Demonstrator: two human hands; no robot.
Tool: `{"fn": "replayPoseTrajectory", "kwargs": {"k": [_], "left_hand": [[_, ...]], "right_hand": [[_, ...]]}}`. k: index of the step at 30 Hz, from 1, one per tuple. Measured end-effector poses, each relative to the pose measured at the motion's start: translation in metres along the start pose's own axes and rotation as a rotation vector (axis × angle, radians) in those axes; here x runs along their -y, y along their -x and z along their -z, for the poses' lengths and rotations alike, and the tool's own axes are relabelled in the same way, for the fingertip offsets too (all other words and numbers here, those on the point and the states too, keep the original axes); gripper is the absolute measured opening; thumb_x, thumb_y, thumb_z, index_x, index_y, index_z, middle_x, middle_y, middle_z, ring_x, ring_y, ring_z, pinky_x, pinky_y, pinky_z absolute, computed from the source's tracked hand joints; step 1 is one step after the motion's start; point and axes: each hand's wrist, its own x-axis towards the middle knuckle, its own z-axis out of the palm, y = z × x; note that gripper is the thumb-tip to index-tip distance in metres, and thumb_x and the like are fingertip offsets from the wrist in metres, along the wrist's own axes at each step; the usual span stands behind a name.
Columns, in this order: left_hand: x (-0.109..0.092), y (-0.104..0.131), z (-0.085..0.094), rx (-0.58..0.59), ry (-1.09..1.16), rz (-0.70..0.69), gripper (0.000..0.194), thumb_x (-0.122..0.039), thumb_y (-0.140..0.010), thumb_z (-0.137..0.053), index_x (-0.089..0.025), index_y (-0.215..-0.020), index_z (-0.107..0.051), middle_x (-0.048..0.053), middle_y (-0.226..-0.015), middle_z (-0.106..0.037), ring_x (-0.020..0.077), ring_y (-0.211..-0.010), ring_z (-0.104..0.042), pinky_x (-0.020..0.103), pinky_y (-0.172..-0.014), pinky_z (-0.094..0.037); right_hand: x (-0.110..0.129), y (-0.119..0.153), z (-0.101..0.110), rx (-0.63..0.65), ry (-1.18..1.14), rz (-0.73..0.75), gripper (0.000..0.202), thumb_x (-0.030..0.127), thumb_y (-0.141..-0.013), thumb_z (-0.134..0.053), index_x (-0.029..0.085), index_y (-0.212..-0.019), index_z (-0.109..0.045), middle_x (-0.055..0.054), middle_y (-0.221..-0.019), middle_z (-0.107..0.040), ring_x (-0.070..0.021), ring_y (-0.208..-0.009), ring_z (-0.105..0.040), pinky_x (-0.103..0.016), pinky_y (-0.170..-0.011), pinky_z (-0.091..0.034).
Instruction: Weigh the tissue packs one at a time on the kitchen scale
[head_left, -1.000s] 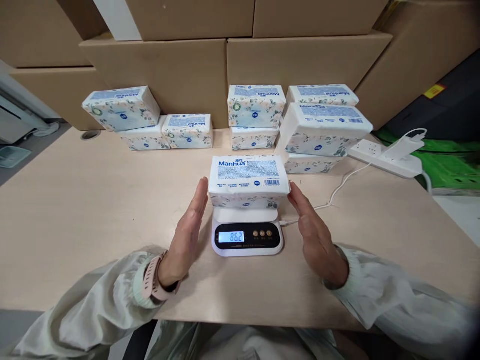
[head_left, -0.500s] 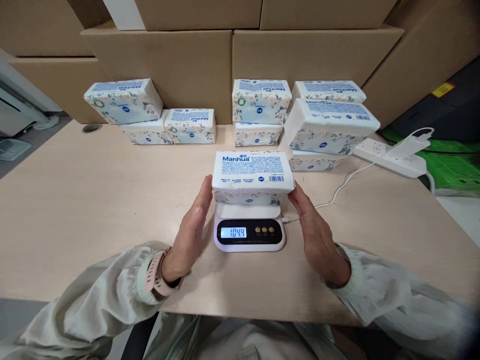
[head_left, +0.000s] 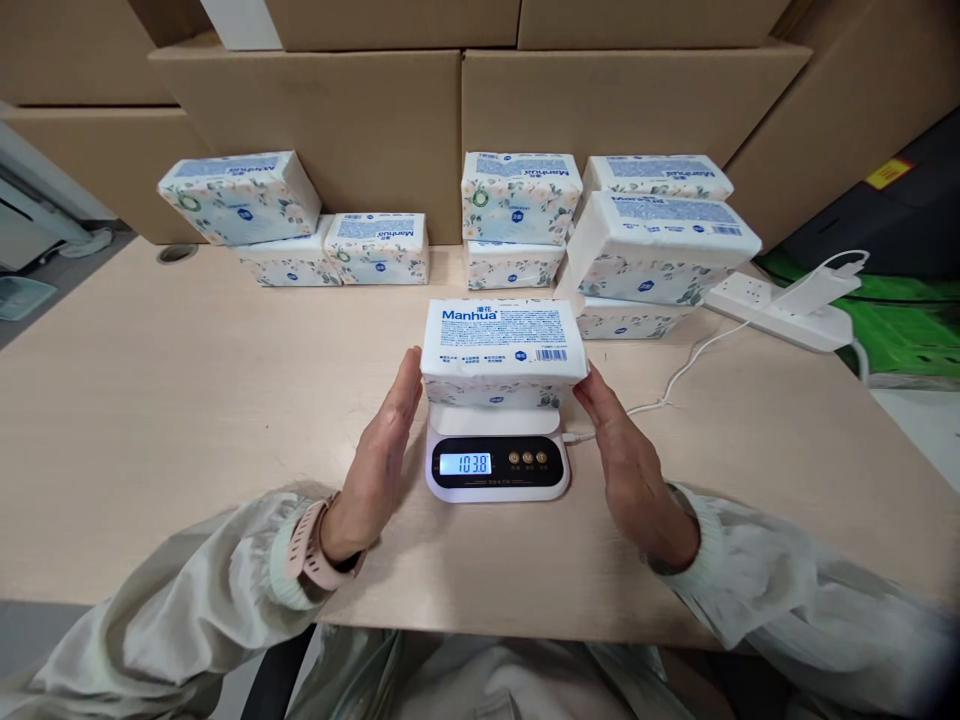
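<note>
A white pack of tissues with blue Manhua lettering and a flowered side rests flat on a small white digital scale. The lit display reads 103.8. My left hand lies along the pack's left side, fingers straight, the tips close against it. On the other side my right hand has its straight fingers at the pack's right lower edge. The scale bears the pack; both palms face inward, and some fingertips are hidden behind the pack's sides.
More tissue packs stand behind in stacks: left, middle and right. Cardboard boxes wall the back. A white cable runs from the scale to a power strip on the right.
The display has dropped from 104.4 to 103.8. The hands and pack hold their places; the view has shifted very slightly.
</note>
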Motion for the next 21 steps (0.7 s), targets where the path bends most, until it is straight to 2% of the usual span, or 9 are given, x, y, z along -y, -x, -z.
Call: {"fn": "replayPoseTrajectory", "kwargs": {"k": [8, 15, 21], "left_hand": [[-0.0041, -0.0030, -0.0045, 0.002, -0.001, 0.043, 0.065, -0.063, -0.110, -0.040, -0.034, -0.168, -0.046, -0.008, -0.184, -0.022, 0.0276, -0.175, -0.005, 0.050, -0.147, -0.003], [-0.0066, -0.0041, -0.0074, 0.021, 0.000, 0.049, 0.064, -0.063, -0.111, -0.039, -0.035, -0.168, -0.046, -0.010, -0.183, -0.022, 0.0267, -0.175, -0.006, 0.049, -0.147, -0.006], [-0.0069, -0.0043, -0.0078, 0.018, -0.004, 0.053, 0.066, -0.063, -0.110, -0.039, -0.033, -0.169, -0.045, -0.008, -0.184, -0.022, 0.0281, -0.175, -0.006, 0.050, -0.147, -0.006]], "right_hand": [[0.0000, 0.0011, 0.0011, -0.001, 0.013, -0.064, 0.062, 0.053, -0.113, -0.042, 0.038, -0.173, -0.032, 0.008, -0.179, -0.038, -0.0290, -0.168, -0.037, -0.055, -0.142, -0.030], [0.0020, 0.0000, 0.0000, 0.010, 0.003, -0.072, 0.062, 0.053, -0.113, -0.043, 0.040, -0.173, -0.032, 0.010, -0.180, -0.036, -0.0273, -0.169, -0.036, -0.053, -0.143, -0.027], [-0.0006, 0.0008, -0.0002, -0.012, -0.024, -0.031, 0.059, 0.050, -0.113, -0.044, 0.045, -0.171, -0.033, 0.012, -0.179, -0.038, -0.0264, -0.168, -0.037, -0.052, -0.142, -0.030]]}}
